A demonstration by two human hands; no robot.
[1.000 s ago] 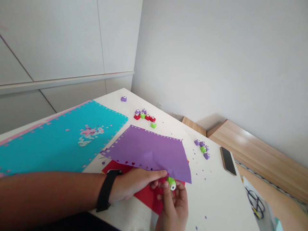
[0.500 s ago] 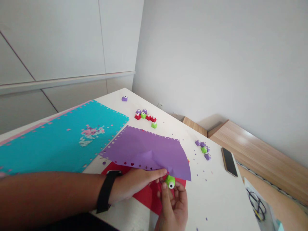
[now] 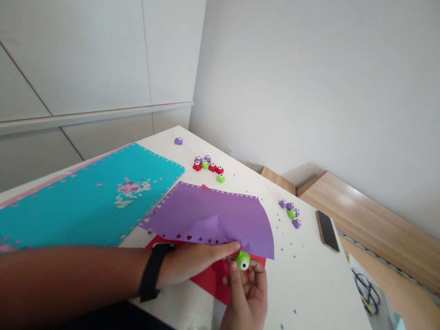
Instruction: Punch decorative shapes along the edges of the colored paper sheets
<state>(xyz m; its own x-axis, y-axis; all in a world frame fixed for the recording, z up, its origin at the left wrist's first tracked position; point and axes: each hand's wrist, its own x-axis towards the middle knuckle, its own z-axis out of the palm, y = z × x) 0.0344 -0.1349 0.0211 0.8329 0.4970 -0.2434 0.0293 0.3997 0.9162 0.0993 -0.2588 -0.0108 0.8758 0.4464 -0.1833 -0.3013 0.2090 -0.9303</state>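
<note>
My left hand [image 3: 195,261], with a black watch on the wrist, pinches the near edge of a purple paper sheet [image 3: 192,208], thumb on top. Small punched shapes line several of the sheet's edges. My right hand [image 3: 245,293] is closed around a green craft punch [image 3: 242,260] with a white, star-marked button, held at the purple sheet's near edge right beside my left thumb. Beneath both hands lies a red paper sheet [image 3: 215,282], partly covered by the purple one. The left fingers under the paper are mostly hidden.
A blue sheet [image 3: 79,197] with a heap of paper bits [image 3: 132,188] lies left. Red, green and purple punches [image 3: 206,164] cluster at the back, others [image 3: 291,213] stand right, near a phone [image 3: 327,231]. Loose purple confetti dots the white table [image 3: 309,284].
The purple sheet has shifted slightly, its far right edge bulging a little more. Both hands stay nearly in place, with the punch still at the paper's edge.
</note>
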